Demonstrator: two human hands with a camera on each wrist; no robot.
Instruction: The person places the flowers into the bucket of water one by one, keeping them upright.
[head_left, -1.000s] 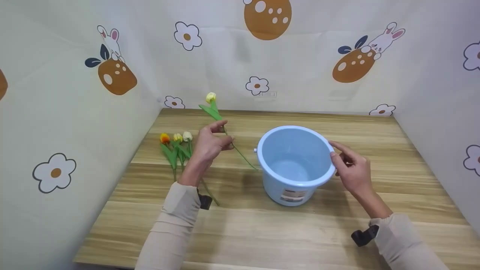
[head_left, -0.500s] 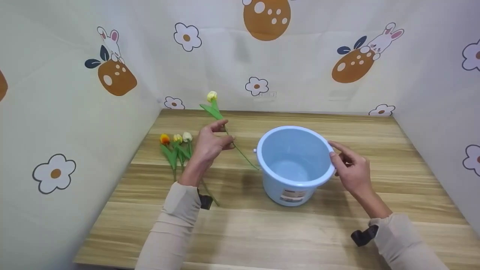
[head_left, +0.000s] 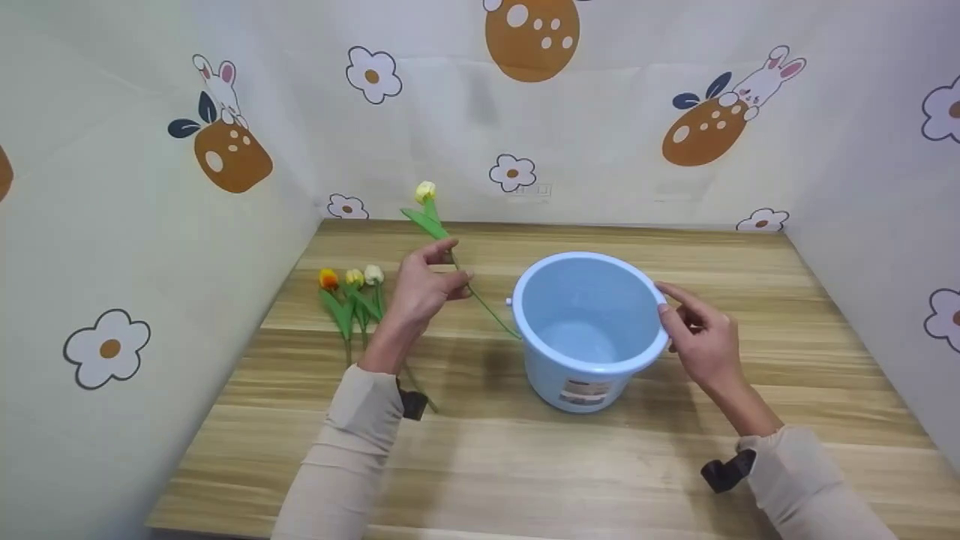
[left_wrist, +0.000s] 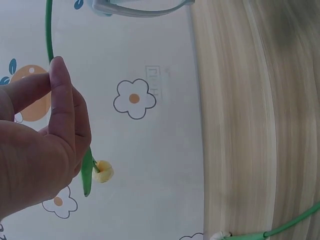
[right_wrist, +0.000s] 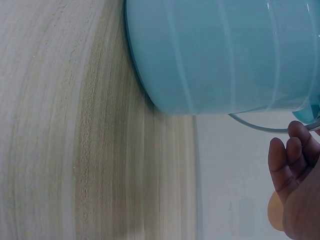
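Note:
My left hand (head_left: 424,285) pinches the thin green stem of a pale yellow tulip (head_left: 426,192) between thumb and fingers. The bloom points up and away, and the stem's lower end reaches the bucket's left side in the head view; whether they touch I cannot tell. A light blue bucket (head_left: 546,375) stands upright on the table, nothing visible inside it. At the bucket's right rim, my right hand (head_left: 705,337) grips with thumb and fingers. The right wrist view has the bucket's side (right_wrist: 225,55) and its thin handle (right_wrist: 265,128) near the fingers.
Left of my left arm lie an orange tulip (head_left: 328,279), a yellow tulip (head_left: 355,277) and a white tulip (head_left: 374,275), their stems partly hidden by the forearm. Patterned walls (head_left: 600,150) border the wooden table (head_left: 525,480) at the back and sides.
The tulip in my left hand has shifted very slightly right, its stem end closer to the bucket. My right hand and the bucket stay nearly still.

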